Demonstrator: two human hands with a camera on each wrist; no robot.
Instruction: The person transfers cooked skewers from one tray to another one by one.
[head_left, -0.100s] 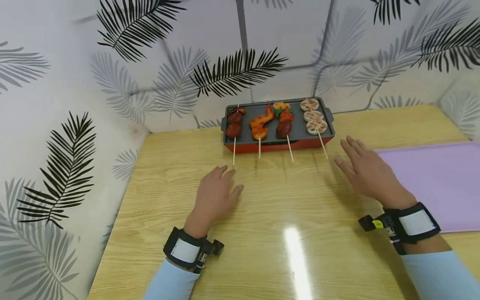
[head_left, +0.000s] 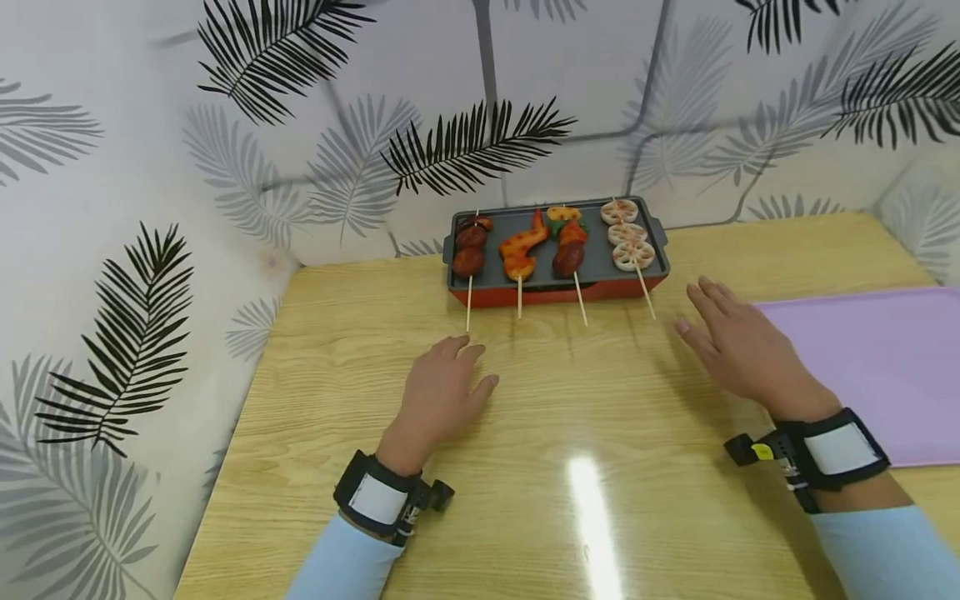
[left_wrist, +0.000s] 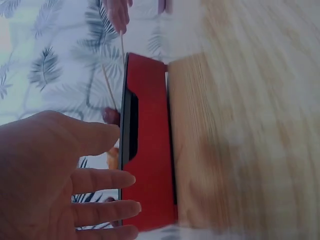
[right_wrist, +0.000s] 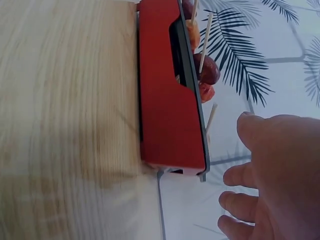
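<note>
Red-sided grill [head_left: 615,290] bears four skewers [head_left: 631,254], sticks [head_left: 646,292] overhanging its near edge, presumably for easy grasping; I see left hand [head_left: 441,390] and right hand [head_left: 752,354] relaxed, empty.

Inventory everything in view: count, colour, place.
Table: 1, pale wood, foreground
Backdrop: 1, white, leaf-printed, behind table
Grill: 1, red and grey, table's far middle
Tray: 1, purple, table's right
Leftmost skewer: 1, brown, on grill
Second skewer: 1, orange, on grill
Third skewer: 1, brown, red, yellow, green, on grill
Rightmost skewer: 1, whitish, on grill
Cameras: 2, black, on wristbands
Wristbands: 2, black and white, wrists
Sleeves: 2, pale blue, forearms
Left hand: 1, bare, near leftmost skewer
Right hand: 1, bare, near tray
</note>
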